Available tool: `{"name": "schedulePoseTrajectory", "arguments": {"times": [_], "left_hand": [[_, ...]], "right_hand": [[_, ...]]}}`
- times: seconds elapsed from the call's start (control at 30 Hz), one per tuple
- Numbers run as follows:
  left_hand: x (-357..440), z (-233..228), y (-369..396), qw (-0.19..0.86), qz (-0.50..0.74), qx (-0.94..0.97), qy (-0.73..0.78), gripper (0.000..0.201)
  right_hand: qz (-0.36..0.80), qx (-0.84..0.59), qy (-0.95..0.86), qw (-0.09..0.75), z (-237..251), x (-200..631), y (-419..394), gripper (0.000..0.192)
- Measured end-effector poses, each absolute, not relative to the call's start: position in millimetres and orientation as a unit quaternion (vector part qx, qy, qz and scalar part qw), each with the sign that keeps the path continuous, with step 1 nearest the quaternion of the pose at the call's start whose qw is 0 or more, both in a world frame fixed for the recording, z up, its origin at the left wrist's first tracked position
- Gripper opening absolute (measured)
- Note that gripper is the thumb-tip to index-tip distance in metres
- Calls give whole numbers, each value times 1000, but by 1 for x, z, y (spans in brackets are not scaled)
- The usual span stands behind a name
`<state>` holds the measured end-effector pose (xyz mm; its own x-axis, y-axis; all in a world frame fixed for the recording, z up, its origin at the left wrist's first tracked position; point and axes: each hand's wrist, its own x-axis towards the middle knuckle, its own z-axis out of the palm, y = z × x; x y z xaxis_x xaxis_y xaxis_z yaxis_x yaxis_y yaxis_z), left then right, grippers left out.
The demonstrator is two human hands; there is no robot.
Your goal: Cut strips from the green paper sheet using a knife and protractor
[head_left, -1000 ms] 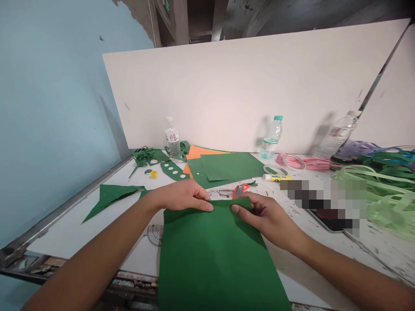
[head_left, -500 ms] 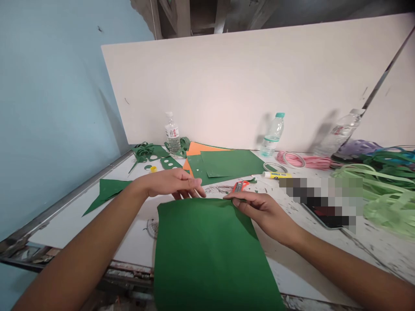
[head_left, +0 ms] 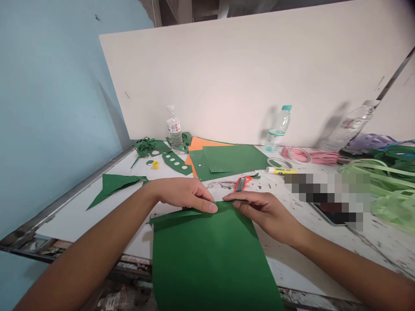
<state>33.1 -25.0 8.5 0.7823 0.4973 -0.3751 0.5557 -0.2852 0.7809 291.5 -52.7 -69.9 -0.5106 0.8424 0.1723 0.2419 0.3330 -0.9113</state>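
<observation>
Left hand (head_left: 183, 193) and right hand (head_left: 272, 216) pinch green sheet (head_left: 210, 259) by far edge, over scuffed bench (head_left: 269, 189). 3 bottles (head_left: 175, 133) along back edge, white panel (head_left: 227, 82) behind, blue wall (head_left: 55, 108) left.

- We find the white panel (head_left: 223, 77) brightest near its middle, the ceiling (head_left: 207, 11) dim.
- At the tabletop's (head_left: 74, 220) back edge, the teal-capped bottle's (head_left: 276, 134) shadow falls leftward.
- Our green paper (head_left: 207, 255) darkens past the front edge.
- Pixelation partly hides the smartphone (head_left: 332, 219) near the right edge.

Your left hand (head_left: 184, 193) and right hand (head_left: 266, 211) hold the far edge of the green paper (head_left: 210, 259); a bottle (head_left: 174, 131) stands far left.
</observation>
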Motion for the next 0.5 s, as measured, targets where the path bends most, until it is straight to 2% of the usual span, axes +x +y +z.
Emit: {"name": "schedulePoseTrajectory", "arguments": {"times": [0.13,0.37,0.5], "left_hand": [[32,6,-23,499,-32,803,323,50],[33,3,-23,498,-38,795,344,50],[34,2,-23,476,-39,803,357,48]], "right_hand": [[466,-376,-733,323,-65,290,-55,40],[454,-392,-741,301,-51,287,-59,48],[477,-388,-732,295,-51,288,-59,41]]}}
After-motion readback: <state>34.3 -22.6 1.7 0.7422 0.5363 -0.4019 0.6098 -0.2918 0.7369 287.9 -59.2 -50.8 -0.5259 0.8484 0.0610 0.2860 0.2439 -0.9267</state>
